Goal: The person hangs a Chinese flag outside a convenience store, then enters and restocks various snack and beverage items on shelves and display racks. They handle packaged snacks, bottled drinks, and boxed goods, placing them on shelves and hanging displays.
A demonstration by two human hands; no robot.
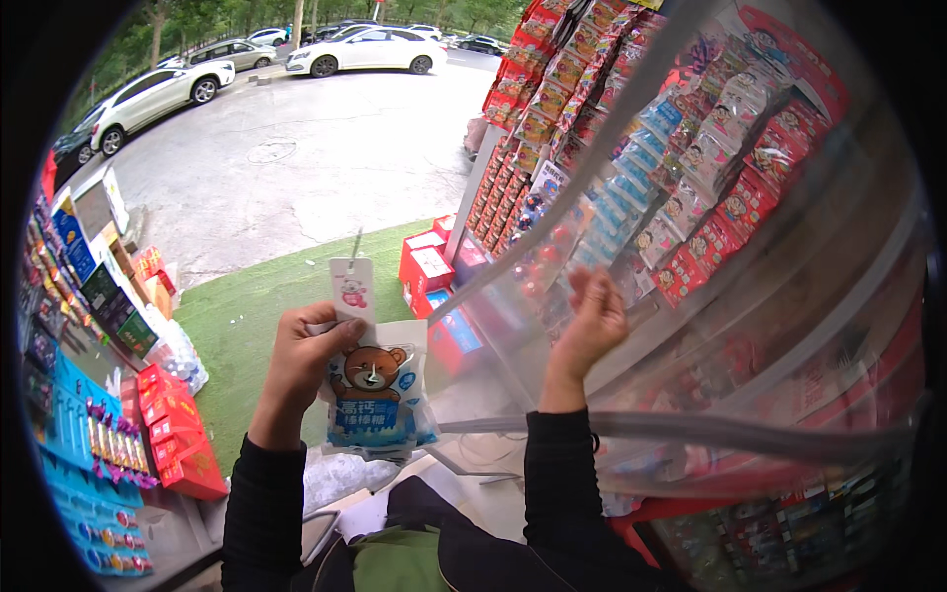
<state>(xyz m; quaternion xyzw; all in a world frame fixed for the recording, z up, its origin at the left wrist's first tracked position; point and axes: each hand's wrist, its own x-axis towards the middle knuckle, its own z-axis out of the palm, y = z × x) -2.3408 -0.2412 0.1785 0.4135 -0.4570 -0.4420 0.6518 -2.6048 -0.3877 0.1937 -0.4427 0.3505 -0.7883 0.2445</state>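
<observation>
My left hand [311, 348] grips a white hang card [352, 292] with a small bear picture and a thin metal hook at its top. Below the thumb hangs a white and blue candy bag [377, 399], printed with a brown bear and writing; more bags appear stacked behind it. My right hand [592, 314] is raised before the hanging snack packets, fingers curled inward and fingertips blurred. Beside it a clear plastic curtain [510, 348] with a thick edge sweeps across the right side. Whether the right fingers hold anything cannot be made out.
Strips of blue candy bags [618, 200] and red snack packets [740, 214] hang at right. Red boxes [425, 270] stand on green turf matting [251, 318]. At left are red gift boxes [177, 436] and a blue display rack [81, 444]. Cars, including a white sedan [366, 52], stand outside.
</observation>
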